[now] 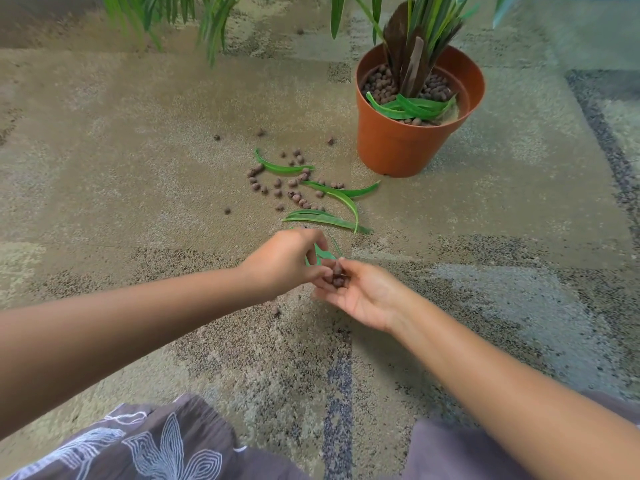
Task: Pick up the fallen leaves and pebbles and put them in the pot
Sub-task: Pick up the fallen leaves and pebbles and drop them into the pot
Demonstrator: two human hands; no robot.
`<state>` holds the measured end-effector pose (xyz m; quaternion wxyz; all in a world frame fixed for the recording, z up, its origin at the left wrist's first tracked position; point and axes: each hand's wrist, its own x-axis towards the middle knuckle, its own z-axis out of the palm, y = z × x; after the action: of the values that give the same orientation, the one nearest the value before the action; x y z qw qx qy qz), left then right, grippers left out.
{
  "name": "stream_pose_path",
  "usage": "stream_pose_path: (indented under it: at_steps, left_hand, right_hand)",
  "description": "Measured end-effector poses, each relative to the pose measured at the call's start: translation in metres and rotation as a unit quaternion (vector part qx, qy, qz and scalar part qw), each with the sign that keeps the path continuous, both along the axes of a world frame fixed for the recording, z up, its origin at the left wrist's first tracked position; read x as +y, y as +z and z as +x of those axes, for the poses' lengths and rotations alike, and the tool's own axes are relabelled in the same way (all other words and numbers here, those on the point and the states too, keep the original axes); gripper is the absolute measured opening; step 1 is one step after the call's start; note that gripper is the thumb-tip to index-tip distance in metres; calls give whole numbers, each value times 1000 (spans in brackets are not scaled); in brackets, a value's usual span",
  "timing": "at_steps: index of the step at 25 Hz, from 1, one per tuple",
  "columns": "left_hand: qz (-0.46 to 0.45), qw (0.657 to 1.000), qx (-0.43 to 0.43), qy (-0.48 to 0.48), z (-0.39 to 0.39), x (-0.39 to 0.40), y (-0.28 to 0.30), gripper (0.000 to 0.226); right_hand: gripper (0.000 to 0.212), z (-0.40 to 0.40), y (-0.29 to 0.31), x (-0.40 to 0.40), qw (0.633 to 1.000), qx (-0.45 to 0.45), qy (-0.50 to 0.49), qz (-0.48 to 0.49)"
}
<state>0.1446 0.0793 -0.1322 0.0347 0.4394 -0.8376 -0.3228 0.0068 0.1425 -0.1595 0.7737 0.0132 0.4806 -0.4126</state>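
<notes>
An orange plastic pot (398, 147) stands on the carpet at upper right, with a palm-like plant, brown pebbles and several green leaves inside. Several brown pebbles (294, 197) and long green leaves (325, 218) lie scattered on the carpet left of and below the pot. My right hand (360, 296) is palm up and cups a few pebbles (337, 277) at its fingertips. My left hand (285, 261) is just left of it, fingers pinched at those pebbles and touching the right fingertips. A green leaf (320, 254) lies partly hidden under my left hand.
A single pebble (275, 310) lies below my hands on the carpet. Stray pebbles (217, 137) lie further out to the upper left. Green plant fronds (214, 22) hang in from the top. My patterned trouser legs (156, 445) fill the bottom edge.
</notes>
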Motion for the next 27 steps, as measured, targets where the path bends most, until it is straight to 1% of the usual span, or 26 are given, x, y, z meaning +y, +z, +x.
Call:
stream_pose_path:
  at_steps: [1,3,5,6,7,8,12,15,16,18,21,22,24,27]
  left_hand:
    - [-14,1000,-24,-8,5,-1,-2,25]
    - [-4,989,-132,-73,20,1,-12,29]
    - [19,953,-242,-183,34,10,-23,39]
    - [16,934,-272,-232,39,14,-29,42]
    - [8,925,-280,-257,41,16,-35,41]
    - [5,926,-274,-260,42,16,-39,37]
    - [19,942,-239,-236,43,3,-44,24]
    - [-18,952,-214,-218,47,-3,-46,15]
    - [-39,954,-212,-208,49,-6,-45,17]
    - [-64,960,-213,-173,53,-13,-44,28]
    - [-87,955,-244,-141,57,-20,-45,44]
    - [-84,956,-249,-133,57,-21,-45,44]
    - [-47,961,-244,-123,56,-21,-47,41]
    - [13,963,-235,-131,56,-21,-50,28]
  right_hand:
    - [28,-4,1,-1,1000,7,-8,4]
    - [29,-11,1,-2,999,25,-19,8]
    - [29,-16,2,-2,999,31,-28,9]
    - [30,-17,2,-2,999,31,-33,10]
    - [30,-18,2,-3,999,30,-39,11]
    - [30,-19,1,-3,998,32,-44,13]
    - [29,-20,-2,0,997,41,-59,27]
    - [30,-20,-3,3,997,39,-56,34]
    - [30,-20,-4,3,997,41,-53,35]
    - [30,-20,-5,3,997,43,-51,39]
    - [30,-20,-8,4,997,36,-52,46]
    - [30,-20,-9,4,997,36,-51,47]
    - [30,-20,-10,4,997,36,-49,48]
    - [29,-18,-13,5,997,38,-45,48]
